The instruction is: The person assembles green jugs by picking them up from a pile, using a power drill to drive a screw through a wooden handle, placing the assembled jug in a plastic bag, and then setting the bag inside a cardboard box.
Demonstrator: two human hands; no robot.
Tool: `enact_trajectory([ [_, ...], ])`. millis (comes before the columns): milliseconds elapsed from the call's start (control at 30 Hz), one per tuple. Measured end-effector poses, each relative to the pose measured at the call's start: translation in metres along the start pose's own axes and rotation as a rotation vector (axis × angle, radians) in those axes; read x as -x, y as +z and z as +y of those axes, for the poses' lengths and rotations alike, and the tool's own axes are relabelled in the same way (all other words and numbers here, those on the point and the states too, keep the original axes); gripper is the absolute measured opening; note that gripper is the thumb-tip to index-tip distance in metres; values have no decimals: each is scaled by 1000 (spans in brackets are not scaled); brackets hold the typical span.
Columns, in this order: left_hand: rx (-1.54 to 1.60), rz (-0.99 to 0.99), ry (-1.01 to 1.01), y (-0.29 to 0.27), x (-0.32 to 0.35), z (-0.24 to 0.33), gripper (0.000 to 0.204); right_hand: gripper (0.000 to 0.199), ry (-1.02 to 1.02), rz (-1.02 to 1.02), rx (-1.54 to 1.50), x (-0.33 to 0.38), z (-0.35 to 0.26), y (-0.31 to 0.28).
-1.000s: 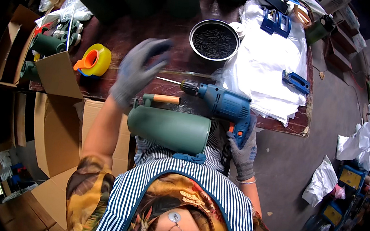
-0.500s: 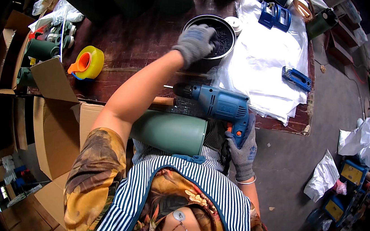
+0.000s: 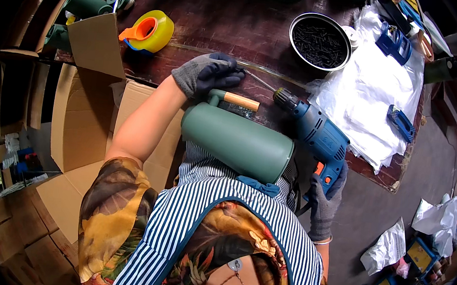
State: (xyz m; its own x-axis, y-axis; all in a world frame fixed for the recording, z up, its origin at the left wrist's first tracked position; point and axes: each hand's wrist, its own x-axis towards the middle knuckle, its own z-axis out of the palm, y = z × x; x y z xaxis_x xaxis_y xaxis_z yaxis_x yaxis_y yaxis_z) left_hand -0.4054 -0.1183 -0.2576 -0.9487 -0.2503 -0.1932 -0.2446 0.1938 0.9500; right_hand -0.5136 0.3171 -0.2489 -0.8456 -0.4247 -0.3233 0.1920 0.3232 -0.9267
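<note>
My right hand [image 3: 327, 200] in a grey glove is wrapped round the grip of a blue power drill [image 3: 324, 136], its finger by the orange trigger. The drill's long thin bit [image 3: 261, 81] points left. At its tip, my gloved left hand [image 3: 209, 76] is closed, pinching a small dark screw that the fingers mostly hide. Below that hand a green jug [image 3: 239, 142] lies on its side across my lap, its wooden handle [image 3: 241, 101] toward the table. A round metal bowl [image 3: 291, 40] of black screws stands on the table beyond the drill.
White plastic bags [image 3: 364, 95] lie at the table's right, with a blue stapler-like tool [image 3: 401, 123] on them. A yellow tape roll [image 3: 162, 31] is at the left, above open cardboard boxes [image 3: 83, 121]. More green jugs stand along the far edge.
My left hand has come out of the bowl and moved to the bit's tip. The drill has tilted, its bit pointing up-left. The view has shifted, showing more of the jug.
</note>
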Motion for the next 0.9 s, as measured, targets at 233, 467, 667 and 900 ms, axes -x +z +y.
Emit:
enact_trajectory([
  [233,-84,0,42,5,-11,-13,19,83,-31,29,15,0,9,3],
  [467,481,53,-226,6,-19,-10,24,81,-75,48,47,-1,18,4],
  [667,411,-10,-82,2,-21,-45,26,84,6,21,-7,2,9,5],
  [900,332,50,-98,6,-26,-22,22,78,-40,71,19,6,0,14],
])
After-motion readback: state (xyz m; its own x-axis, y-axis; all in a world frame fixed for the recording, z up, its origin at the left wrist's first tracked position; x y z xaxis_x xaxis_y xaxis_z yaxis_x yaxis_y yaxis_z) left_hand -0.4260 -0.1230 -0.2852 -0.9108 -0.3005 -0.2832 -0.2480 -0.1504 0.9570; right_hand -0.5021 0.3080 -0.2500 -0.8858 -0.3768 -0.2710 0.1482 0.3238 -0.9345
